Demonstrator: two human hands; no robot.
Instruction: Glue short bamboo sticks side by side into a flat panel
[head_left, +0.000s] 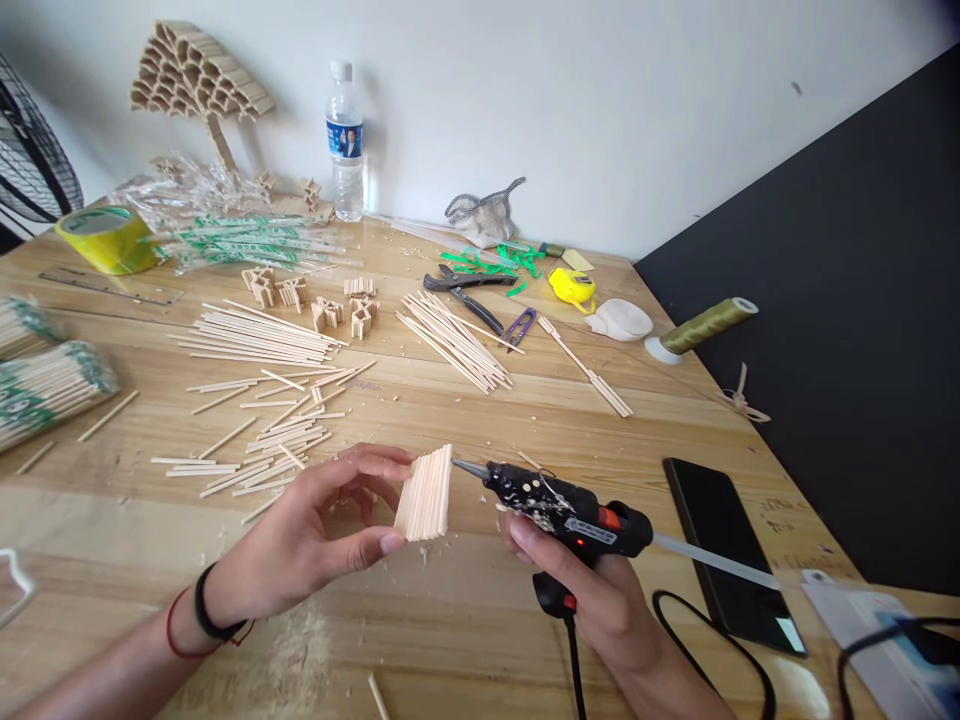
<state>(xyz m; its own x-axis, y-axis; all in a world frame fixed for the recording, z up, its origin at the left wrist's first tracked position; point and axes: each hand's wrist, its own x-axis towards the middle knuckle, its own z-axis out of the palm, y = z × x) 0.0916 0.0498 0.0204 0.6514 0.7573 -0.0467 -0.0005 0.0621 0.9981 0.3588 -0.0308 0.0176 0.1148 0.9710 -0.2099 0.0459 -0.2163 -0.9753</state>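
Note:
Between the thumb and fingers of my left hand (330,530) is a small panel of wooden sticks (424,495), laid side by side and held tilted above the table. My right hand (592,590) is wrapped round the grip of a black hot glue gun (562,505) with a small lit red light. The gun's metal nozzle is at the panel's upper right edge; whether it touches cannot be made out. A clear glue stick (712,560) sticks out of the gun's back. Loose cut sticks (281,450) lie beyond my left hand.
Bundles of longer sticks (262,335), pliers (472,290), small snips (519,327), a yellow tape measure (572,288) and a thread spool (705,330) lie farther back. A water bottle (345,150) stands by the wall. A phone (727,550) and the gun's black cable (574,665) are at right.

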